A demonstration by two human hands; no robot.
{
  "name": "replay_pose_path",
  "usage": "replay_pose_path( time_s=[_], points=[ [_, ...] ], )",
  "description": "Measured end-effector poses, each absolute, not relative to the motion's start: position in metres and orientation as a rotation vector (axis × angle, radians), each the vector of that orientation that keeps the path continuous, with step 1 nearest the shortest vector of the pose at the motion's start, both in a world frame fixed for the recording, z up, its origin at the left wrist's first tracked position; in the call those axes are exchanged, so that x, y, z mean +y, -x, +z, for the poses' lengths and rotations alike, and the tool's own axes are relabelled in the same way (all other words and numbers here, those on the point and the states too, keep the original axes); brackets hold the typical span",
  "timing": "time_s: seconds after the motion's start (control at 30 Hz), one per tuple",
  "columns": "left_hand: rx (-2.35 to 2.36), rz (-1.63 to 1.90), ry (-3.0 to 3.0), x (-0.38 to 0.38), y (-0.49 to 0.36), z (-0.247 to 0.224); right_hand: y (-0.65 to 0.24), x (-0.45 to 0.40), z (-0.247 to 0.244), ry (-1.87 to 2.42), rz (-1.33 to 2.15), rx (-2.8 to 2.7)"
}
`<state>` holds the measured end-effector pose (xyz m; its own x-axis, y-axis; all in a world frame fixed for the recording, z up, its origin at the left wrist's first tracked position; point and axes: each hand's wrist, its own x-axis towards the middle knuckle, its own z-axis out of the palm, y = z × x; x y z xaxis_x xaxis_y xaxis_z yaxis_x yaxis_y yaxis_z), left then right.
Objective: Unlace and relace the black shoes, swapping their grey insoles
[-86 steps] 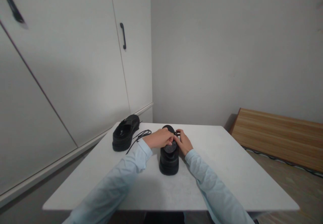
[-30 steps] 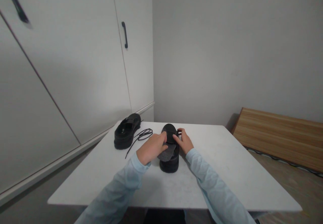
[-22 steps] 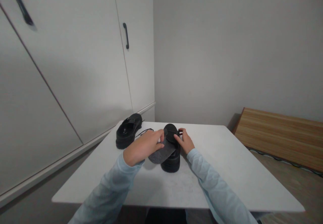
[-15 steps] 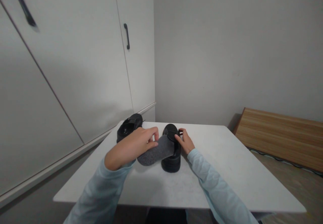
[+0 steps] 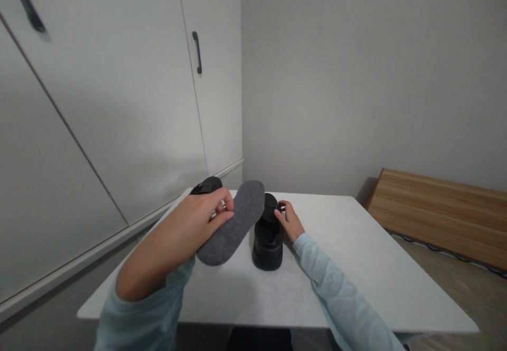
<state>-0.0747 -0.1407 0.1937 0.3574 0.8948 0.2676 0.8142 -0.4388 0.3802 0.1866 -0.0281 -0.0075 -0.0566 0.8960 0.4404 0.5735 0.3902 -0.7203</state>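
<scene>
My left hand [image 5: 214,211] pinches the edge of a grey felt insole [image 5: 237,224], which is held tilted in the air left of a black shoe [image 5: 268,248]. That shoe stands on the white table with its heel towards me and its opening uncovered. My right hand [image 5: 291,220] is closed at the shoe's right side, with thumb and fingers on its dark strap or flap. A second black shoe [image 5: 208,185] lies farther back on the left, mostly hidden behind my left hand.
The white table [image 5: 356,277] reaches out on both sides of the shoe. White cabinet doors [image 5: 150,103] with dark handles stand close on the left, and a grey wall [image 5: 356,76] rises behind. A wooden panel [image 5: 435,214] leans at the right.
The insole has come out of the shoe's opening, and my left hand has carried it left and up. My right hand has stayed on the shoe. The second shoe is now more covered.
</scene>
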Motion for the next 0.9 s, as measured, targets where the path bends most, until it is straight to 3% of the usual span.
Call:
replay_pose_path(
  time_s=[0.2,0.37,0.57,0.9],
  points=[
    [1.607,1.097,-2.252,-0.109,0.049,0.158,-0.186,-0.029,-0.007,1.274,0.388,-1.775],
    [1.421,1.235,-2.030,-0.076,0.023,0.108,-0.187,-0.027,-0.008,1.271,0.357,-1.782],
    [1.364,1.208,-2.056,-0.062,0.009,0.068,-0.186,-0.029,-0.006,1.266,0.335,-1.800],
    [1.571,1.079,-2.227,-0.062,0.012,0.053,-0.186,-0.027,-0.008,1.261,0.340,-1.799]
  ],
)
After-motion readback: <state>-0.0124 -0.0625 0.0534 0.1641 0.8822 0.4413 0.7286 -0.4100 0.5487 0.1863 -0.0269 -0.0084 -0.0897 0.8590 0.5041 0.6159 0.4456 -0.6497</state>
